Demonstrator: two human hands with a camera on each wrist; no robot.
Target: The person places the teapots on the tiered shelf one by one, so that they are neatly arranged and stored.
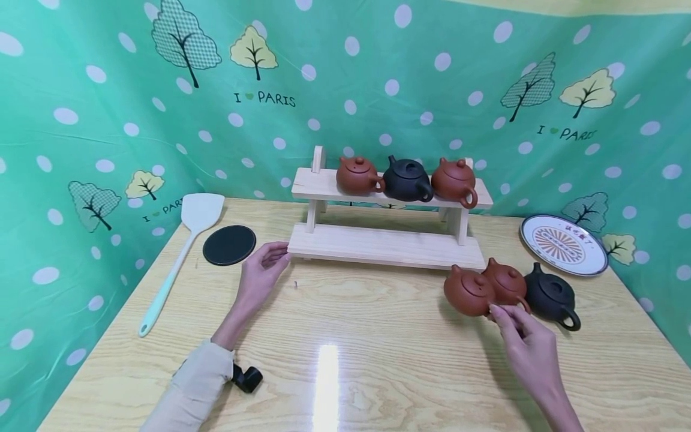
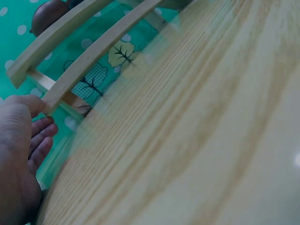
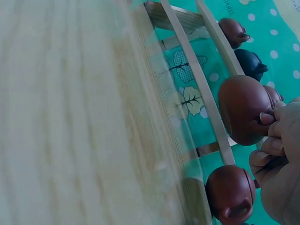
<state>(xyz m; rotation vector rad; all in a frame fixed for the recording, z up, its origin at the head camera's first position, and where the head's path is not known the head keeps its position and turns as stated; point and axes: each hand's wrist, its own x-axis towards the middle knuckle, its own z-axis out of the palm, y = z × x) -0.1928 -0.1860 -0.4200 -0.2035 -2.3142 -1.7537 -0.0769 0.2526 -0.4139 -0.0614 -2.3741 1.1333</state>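
Observation:
My right hand [image 1: 531, 345] pinches the handle of a reddish-brown teapot [image 1: 467, 293], holding it raised over the table, its spout pointing away. Behind it, partly covered in the head view, stands another brown teapot [image 1: 506, 282], with a black teapot [image 1: 550, 292] to its right. A two-tier wooden shelf [image 1: 378, 245] stands at the back; its lower board is bare. Lined up on the upper board are a brown teapot [image 1: 356, 176], a black one [image 1: 406, 180] and a further brown one [image 1: 454, 180]. My left hand [image 1: 260, 273] holds the lower board's left end between thumb and fingers [image 2: 41, 140].
At the far left lie a white spatula [image 1: 201, 211] with a mint handle and a round black coaster [image 1: 229, 245]. A patterned oval plate [image 1: 564, 245] rests at the back right. A green printed curtain [image 1: 378, 72] hangs behind the wooden table [image 1: 378, 336].

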